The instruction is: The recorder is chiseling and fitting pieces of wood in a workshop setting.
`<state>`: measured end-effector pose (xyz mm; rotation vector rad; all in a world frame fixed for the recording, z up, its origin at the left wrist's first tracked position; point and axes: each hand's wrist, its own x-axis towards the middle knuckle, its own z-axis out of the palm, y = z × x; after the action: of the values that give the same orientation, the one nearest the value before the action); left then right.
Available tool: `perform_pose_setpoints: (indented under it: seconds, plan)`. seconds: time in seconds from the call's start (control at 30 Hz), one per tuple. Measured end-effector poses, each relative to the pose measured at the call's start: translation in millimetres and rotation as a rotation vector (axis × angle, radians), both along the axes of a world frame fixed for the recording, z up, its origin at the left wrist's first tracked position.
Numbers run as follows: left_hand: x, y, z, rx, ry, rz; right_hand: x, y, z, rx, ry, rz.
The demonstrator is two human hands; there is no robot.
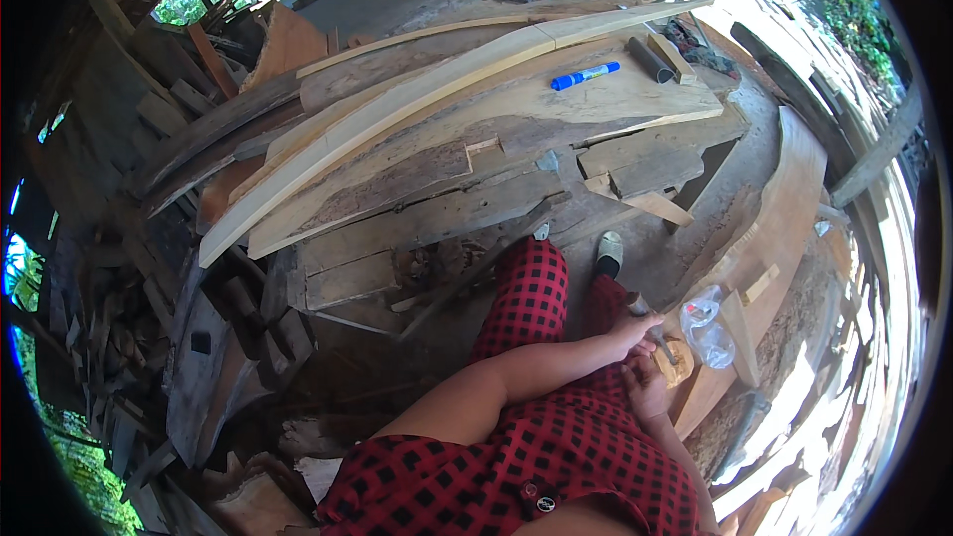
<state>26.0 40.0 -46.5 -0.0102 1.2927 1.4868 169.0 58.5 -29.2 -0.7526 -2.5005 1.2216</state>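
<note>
One apparent chisel (665,342) sits gripped in the left hand (631,332); the right hand (649,389) curls against the wooden block (681,363), near right; slippage could cut that hand.

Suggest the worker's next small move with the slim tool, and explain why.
Probably a short, gentle push of the slim tool against the pale wood piece, with the right hand clear of the tip. The left hand grips the tool, its tip appears to be at the wood, and the right hand is close beside it.
</note>
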Motion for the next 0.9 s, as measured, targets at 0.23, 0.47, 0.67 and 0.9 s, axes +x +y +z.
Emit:
perform_pose_setpoints:
  seconds: [0.23, 0.47, 0.67, 0.9]
  plan:
    - [-0.5, 0.8, -0.8, 0.008, -0.004, -0.008, 0.8, 0.5, -1.3, -0.062, 0.071, -0.031]
    - [-1.4, 0.9, 0.3, 0.012, -0.033, -0.011, 2.7, 4.0, -11.0, -0.137, 0.063, -0.045]
    - [-1.3, 0.8, -2.3, -0.01, -0.044, -0.012, 1.0, 2.0, -5.9, -0.108, 0.096, -0.033]
    - [0.3, 0.2, 4.2, 0.004, -0.019, 0.0, 2.2, 4.9, -12.0, -0.156, 0.062, -0.059]
